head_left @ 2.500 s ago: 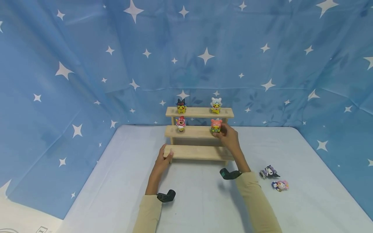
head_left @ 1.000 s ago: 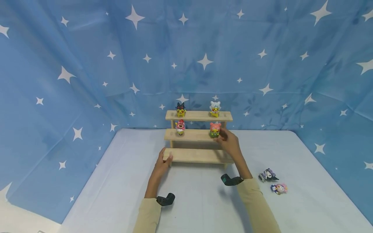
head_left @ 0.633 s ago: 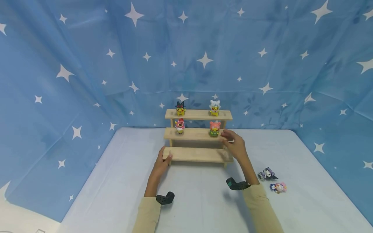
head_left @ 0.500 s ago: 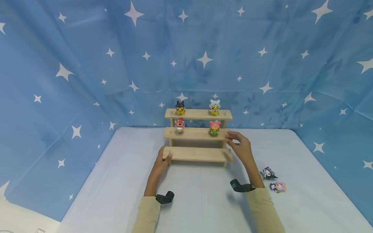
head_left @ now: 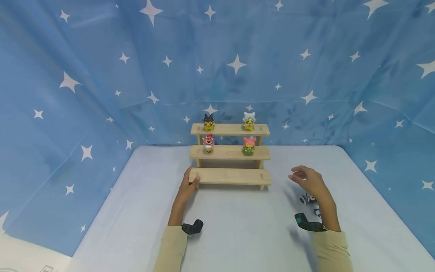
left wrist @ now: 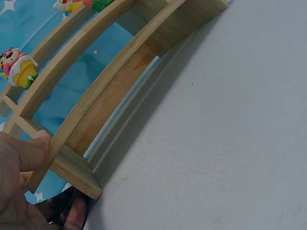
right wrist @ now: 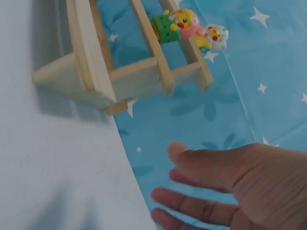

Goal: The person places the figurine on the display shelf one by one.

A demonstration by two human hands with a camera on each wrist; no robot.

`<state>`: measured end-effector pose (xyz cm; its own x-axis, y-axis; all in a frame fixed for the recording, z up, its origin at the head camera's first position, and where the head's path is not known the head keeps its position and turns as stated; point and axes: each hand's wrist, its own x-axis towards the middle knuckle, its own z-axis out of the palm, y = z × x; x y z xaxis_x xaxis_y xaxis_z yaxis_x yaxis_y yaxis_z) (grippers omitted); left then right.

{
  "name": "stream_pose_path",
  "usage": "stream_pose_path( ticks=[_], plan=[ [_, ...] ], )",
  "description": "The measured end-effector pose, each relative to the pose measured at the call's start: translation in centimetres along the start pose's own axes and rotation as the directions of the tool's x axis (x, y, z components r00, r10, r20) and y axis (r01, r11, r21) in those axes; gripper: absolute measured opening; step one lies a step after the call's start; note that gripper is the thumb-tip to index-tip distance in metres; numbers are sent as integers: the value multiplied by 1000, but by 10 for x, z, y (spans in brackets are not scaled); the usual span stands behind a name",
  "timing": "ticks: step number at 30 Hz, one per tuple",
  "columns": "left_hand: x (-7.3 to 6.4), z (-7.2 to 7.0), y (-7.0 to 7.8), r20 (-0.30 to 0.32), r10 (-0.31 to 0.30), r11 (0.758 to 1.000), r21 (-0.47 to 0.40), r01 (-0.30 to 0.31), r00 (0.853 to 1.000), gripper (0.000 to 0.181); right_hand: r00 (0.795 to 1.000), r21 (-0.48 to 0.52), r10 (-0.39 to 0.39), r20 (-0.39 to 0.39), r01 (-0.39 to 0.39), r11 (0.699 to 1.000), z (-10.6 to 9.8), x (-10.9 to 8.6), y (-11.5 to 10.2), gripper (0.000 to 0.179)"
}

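Observation:
My left hand [head_left: 186, 188] grips the left end of the lowest board of a three-tier wooden display shelf [head_left: 229, 176]. In the left wrist view its thumb lies on the board, with fingers beneath by the leg. On the middle tier stand a red-hatted pink figurine [head_left: 209, 143] and a pink-hooded figurine with a green body [head_left: 249, 146]. The top tier bears a dark-eared yellow figurine [head_left: 209, 122] and a white-hooded yellow one [head_left: 249, 121]. My right hand [head_left: 310, 183] hovers right of the shelf, fingers loosely bent, holding nothing. Beneath it, a purple-and-black figurine [head_left: 304, 199] is partly hidden.
Another small figurine [head_left: 317, 212] lies on the white tabletop [head_left: 234, 234], mostly covered by the right wrist. Behind the shelf hangs a blue curtain [head_left: 217, 83] with white stars, which also lines both sides.
My right hand has let go of the pink-hooded figurine, which now stands on the middle tier, and moved right and nearer, over the lying figurines. My left hand stays on the shelf.

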<state>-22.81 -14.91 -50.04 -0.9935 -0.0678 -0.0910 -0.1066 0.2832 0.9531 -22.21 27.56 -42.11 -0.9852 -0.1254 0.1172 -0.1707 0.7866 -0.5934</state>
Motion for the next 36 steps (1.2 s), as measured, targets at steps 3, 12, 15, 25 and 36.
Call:
stream_pose_path(
  ticks=[3,12,15,25,36],
  plan=[
    [0,0,1,-4,-10,1000,3,10,1000,70,993,-76,75,91,-68,995,-7,-6,6,48],
    [-1,1,3,2,-1,1000,-24,1,1000,70,945,-253,262,197,-210,944,-16,-18,20,62],
    [0,2,4,5,5,999,-31,-5,1000,69,929,-279,308,204,-246,928,-17,-23,21,70],
    [1,2,4,7,0,999,-35,1,1000,68,885,-271,415,209,-356,895,-19,-27,27,86],
    [3,1,3,2,-7,999,-34,7,1000,67,948,-175,256,189,-224,959,-8,-22,35,81]
  ],
)
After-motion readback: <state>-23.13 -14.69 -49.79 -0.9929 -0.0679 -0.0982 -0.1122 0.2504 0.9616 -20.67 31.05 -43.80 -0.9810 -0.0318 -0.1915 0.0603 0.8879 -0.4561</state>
